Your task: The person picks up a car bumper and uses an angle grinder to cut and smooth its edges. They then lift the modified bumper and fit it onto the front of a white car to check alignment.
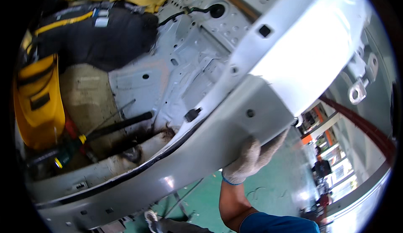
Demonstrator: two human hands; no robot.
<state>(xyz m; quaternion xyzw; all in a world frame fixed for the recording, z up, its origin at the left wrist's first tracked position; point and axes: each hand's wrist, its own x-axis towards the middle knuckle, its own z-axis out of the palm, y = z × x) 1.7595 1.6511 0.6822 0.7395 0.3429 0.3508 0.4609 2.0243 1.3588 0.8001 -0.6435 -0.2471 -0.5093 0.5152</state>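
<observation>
A long, curved grey sheet-metal panel [205, 145] runs along the white car-body frame [268, 48], its upper end overlapping the bare white pillar. My right hand [247, 161], in a pale knitted work glove, is closed on the panel's lower edge. The thumb presses on the outer face, and the fingers go partly out of sight beyond the edge. A round hole [250, 113] shows in the panel above the thumb. My left hand is out of the picture.
Inside the body shell lie a yellow plastic piece [42, 115], a black-and-yellow handled tool [71, 149] and a dark mat [96, 40]. A metal hinge bracket [359, 90] juts out at the right. Green floor [268, 191] spreads below; a shoe [151, 218] shows near the bottom edge.
</observation>
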